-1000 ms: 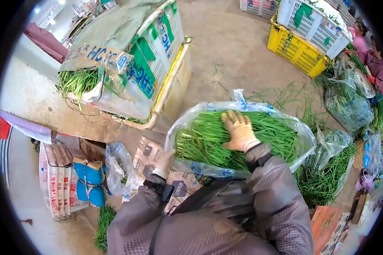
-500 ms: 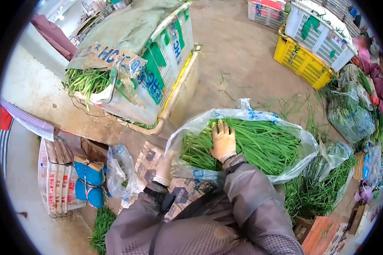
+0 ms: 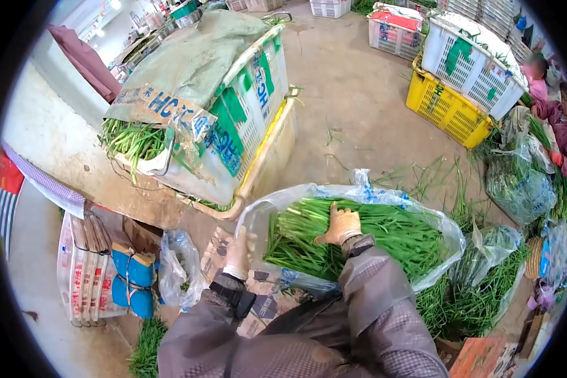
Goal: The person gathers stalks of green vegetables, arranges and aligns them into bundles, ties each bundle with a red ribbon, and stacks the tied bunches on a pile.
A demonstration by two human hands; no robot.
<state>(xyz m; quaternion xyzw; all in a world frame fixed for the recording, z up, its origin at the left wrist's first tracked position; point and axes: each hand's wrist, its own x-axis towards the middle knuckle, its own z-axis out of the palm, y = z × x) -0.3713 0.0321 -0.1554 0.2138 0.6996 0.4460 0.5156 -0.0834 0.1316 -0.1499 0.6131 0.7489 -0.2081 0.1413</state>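
A clear plastic bag (image 3: 455, 242) lies open in front of me, full of long green leafy stalks (image 3: 394, 232) that look like chives. Their paler ends point left. My right hand (image 3: 341, 225), in a pale glove, rests on top of the stalks with thumb and forefinger spread apart; the other fingers are partly bent. At the bag's left end, my left hand (image 3: 237, 253), also gloved, has its fingers closed on the plastic rim. Part of that hand is blurred.
Stacked crates of greens (image 3: 258, 107) stand ahead on the left. A white crate (image 3: 472, 63) sits on a yellow crate (image 3: 450, 104) at right. Another bag of greens (image 3: 485, 283) is by my right side. A blue bundle (image 3: 132, 283) lies left. People are at the far right.
My right hand has shifted right along the stalks, its thumb now spread out to the left. The left hand stays at the bag's rim. The view has tilted up slightly.
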